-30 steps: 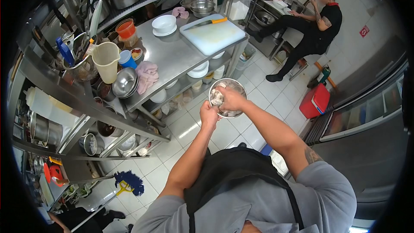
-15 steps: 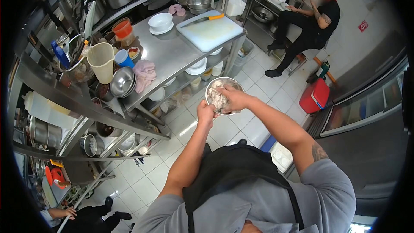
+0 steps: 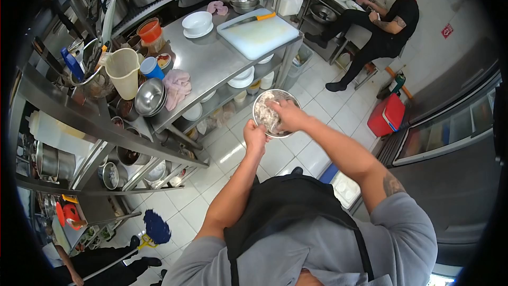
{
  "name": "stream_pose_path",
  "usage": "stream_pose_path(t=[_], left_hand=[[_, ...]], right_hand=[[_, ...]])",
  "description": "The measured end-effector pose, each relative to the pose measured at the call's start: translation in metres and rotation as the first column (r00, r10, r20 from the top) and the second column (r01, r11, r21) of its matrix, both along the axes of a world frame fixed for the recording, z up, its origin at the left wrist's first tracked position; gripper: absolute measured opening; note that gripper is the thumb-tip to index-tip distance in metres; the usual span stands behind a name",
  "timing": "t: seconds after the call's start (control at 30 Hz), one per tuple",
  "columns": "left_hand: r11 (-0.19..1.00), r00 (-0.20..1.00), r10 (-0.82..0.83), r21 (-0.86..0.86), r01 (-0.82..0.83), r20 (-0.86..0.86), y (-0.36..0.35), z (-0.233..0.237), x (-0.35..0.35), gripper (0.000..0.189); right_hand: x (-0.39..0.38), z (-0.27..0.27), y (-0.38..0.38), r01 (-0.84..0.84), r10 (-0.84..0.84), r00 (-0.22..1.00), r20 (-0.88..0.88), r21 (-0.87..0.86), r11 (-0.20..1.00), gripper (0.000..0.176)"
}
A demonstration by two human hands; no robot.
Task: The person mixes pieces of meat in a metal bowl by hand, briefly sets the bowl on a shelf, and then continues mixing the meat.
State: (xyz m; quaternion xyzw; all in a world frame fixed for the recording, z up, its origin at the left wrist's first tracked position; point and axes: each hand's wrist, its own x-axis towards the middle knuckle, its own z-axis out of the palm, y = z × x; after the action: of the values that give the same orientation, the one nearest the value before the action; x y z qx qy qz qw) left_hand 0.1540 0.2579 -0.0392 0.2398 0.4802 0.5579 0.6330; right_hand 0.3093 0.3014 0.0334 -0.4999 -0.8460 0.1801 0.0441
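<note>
A round metal bowl [image 3: 289, 96] is held up over the tiled floor in front of my body. My left hand [image 3: 256, 134] grips its near left rim, fingers closed around the edge. Inside lie pale, whitish food pieces [image 3: 263, 110] that look coated in something floury; their kind is not clear. My right hand [image 3: 290, 116] reaches in from the right, its curled fingers pressed into those pieces and the fingertips partly hidden among them.
A steel table [image 3: 182, 66] at left holds a white cutting board [image 3: 257, 39] with a yellow-handled knife [image 3: 257, 18]. A seated person [image 3: 389, 32] is at upper right. Another person's dark mop [image 3: 157, 226] touches the floor at lower left. A red cooler [image 3: 386, 115] stands right.
My right hand has shifted slightly right within the bowl, which is tilted a little differently. A mop has come into view at lower left. The seated person has lowered a hand.
</note>
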Motion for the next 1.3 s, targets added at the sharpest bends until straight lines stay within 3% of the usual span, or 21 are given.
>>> stream_pose_path(t=[0.03,0.07,0.17,0.27,0.37,0.4,0.5,0.53,0.63,0.67,0.77,0.8,0.93,1.03,1.13,1.23,1.27,1.3], left_hand=[[1.000,1.000,0.007,0.015,-0.007,-0.022,-0.001,-0.002,0.003,0.012],[0.999,0.999,0.017,0.028,-0.016,-0.045,-0.002,-0.005,0.005,0.013],[0.998,0.992,0.031,0.052,-0.025,-0.126,-0.003,-0.004,0.003,0.012],[1.000,0.996,0.000,0.030,0.002,-0.092,0.005,0.003,0.001,0.011],[0.995,0.992,-0.098,0.007,0.099,-0.076,0.003,0.020,-0.006,0.012],[0.992,0.987,-0.129,-0.003,0.129,-0.096,0.003,0.027,-0.006,0.012],[0.981,0.976,-0.190,-0.047,0.186,-0.104,0.002,0.024,-0.002,0.011],[0.978,0.974,-0.203,-0.059,0.198,-0.102,0.000,0.019,-0.001,0.010],[0.990,0.988,-0.132,-0.061,0.127,-0.084,-0.002,0.008,0.002,0.009],[0.990,0.988,-0.134,-0.058,0.130,-0.082,-0.001,0.008,0.000,0.009],[0.989,0.986,-0.141,-0.058,0.136,-0.091,-0.002,0.017,-0.008,0.010],[0.989,0.984,-0.146,-0.052,0.141,-0.106,-0.002,0.016,-0.009,0.010],[0.981,0.975,-0.190,-0.051,0.185,-0.118,-0.004,0.029,-0.005,0.010],[0.983,0.973,-0.176,-0.070,0.167,-0.151,-0.005,0.016,-0.001,0.009],[0.993,0.987,-0.087,-0.086,0.076,-0.137,-0.005,0.012,-0.004,0.009],[1.000,0.995,-0.025,-0.013,0.024,-0.092,0.001,0.014,-0.004,0.011],[1.000,0.991,-0.025,0.002,0.026,-0.130,-0.001,0.016,0.000,0.012],[1.000,0.993,-0.026,0.006,0.027,-0.115,-0.001,0.017,0.001,0.012]], right_hand=[[-0.006,0.003,-0.004,0.086,-0.085,0.995,0.052,-0.013,0.996,0.084],[-0.001,-0.013,0.003,0.083,-0.083,0.997,0.006,0.004,0.997,0.081],[0.005,-0.020,0.015,0.022,-0.021,0.996,0.091,-0.008,1.000,0.074],[0.017,-0.020,0.018,-0.140,0.150,0.987,-0.060,0.150,0.979,0.074],[0.001,-0.002,0.001,-0.027,0.073,0.930,-0.359,0.132,0.991,0.075],[-0.008,0.004,-0.006,-0.017,0.076,0.949,-0.306,0.193,0.981,0.073],[-0.017,-0.013,0.002,0.082,-0.058,0.985,-0.166,0.142,0.986,0.071],[-0.022,-0.002,-0.001,0.112,-0.102,0.993,-0.066,0.164,0.980,0.062],[-0.016,-0.013,0.004,0.112,-0.094,0.991,-0.100,0.195,0.974,0.060],[-0.011,-0.010,0.004,0.110,-0.095,0.986,-0.134,0.107,0.988,0.060],[0.011,-0.015,0.006,-0.146,0.180,0.969,-0.171,0.194,0.970,0.058],[0.010,-0.013,0.002,-0.157,0.184,0.961,-0.207,0.143,0.977,0.056],[-0.014,0.001,-0.012,-0.165,0.185,0.981,-0.066,0.230,0.959,0.051],[-0.009,-0.017,0.016,-0.084,0.077,0.995,0.070,0.095,0.992,0.054],[0.008,-0.029,0.027,-0.043,0.048,0.992,-0.114,0.046,0.998,0.059],[-0.001,-0.028,0.000,0.025,0.046,0.953,-0.299,0.231,0.973,0.060],[-0.010,-0.021,-0.005,0.142,-0.102,0.968,-0.227,0.167,0.976,0.063],[-0.012,-0.017,-0.002,0.154,-0.135,0.974,-0.181,0.092,0.984,0.063]])
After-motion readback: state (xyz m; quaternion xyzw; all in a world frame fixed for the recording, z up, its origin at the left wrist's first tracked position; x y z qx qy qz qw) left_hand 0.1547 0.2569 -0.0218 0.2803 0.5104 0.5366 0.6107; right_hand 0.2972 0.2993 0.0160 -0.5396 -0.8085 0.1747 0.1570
